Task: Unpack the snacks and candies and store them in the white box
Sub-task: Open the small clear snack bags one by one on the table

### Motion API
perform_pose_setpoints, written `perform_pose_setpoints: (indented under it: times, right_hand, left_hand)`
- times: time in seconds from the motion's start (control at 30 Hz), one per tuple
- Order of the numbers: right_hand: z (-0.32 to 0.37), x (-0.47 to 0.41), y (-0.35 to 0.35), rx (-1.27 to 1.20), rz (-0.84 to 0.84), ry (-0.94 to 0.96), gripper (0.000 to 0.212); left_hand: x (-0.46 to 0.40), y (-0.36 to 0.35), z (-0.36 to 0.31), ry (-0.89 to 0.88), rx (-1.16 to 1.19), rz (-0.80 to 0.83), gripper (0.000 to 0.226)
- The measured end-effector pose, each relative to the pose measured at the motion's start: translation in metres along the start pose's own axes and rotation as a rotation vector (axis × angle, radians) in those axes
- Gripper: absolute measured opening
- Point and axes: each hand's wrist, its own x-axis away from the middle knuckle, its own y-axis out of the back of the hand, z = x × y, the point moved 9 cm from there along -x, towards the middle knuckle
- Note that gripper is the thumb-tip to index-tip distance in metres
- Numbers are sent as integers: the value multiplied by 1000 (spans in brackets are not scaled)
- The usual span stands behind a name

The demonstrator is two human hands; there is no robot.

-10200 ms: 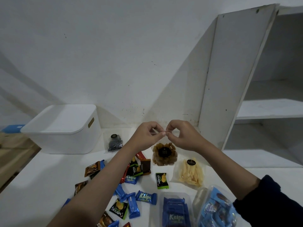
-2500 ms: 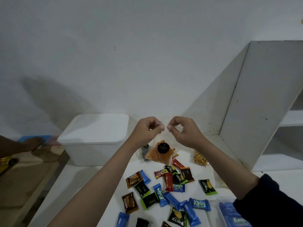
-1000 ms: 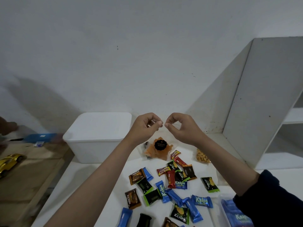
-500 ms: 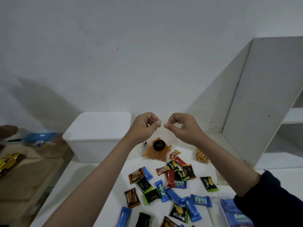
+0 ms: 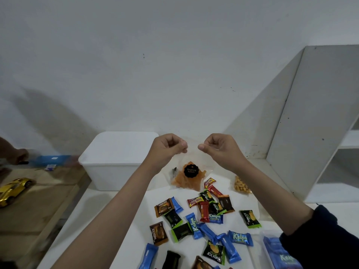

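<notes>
Both hands, left [image 5: 168, 147] and right [image 5: 218, 147], pinch the clear chip bag [image 5: 188, 174] top, raised beside the lidded white box [image 5: 114, 162], while wrapped candies [image 5: 198, 220] near it await storing.

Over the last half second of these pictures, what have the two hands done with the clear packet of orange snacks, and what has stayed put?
The left hand and right hand have drawn apart sideways, each still pinching the top of the clear packet of orange snacks, spreading its mouth; neither let go. The white box keeps its lid on, and the wrapped candies lie scattered on the table as before.
</notes>
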Motion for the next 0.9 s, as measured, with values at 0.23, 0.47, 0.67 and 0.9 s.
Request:
perform_pose_setpoints:
  times: [0.23, 0.47, 0.67, 0.9]
  right_hand:
    - [-6, 2, -2, -84, 6, -44, 29]
    - [-4, 2, -8, -159, 36, -66, 28]
    - [-4, 7, -16, -229, 116, -102, 13]
    - [-15, 6, -12, -289, 0, -167, 14]
  left_hand:
    - [4, 7, -4, -37, 1, -36, 16]
    - [3, 16, 2, 7, 132, -54, 14]
    - [3, 21, 11, 37, 149, -81, 17]
    - [3, 23, 15, 46, 193, -92, 17]
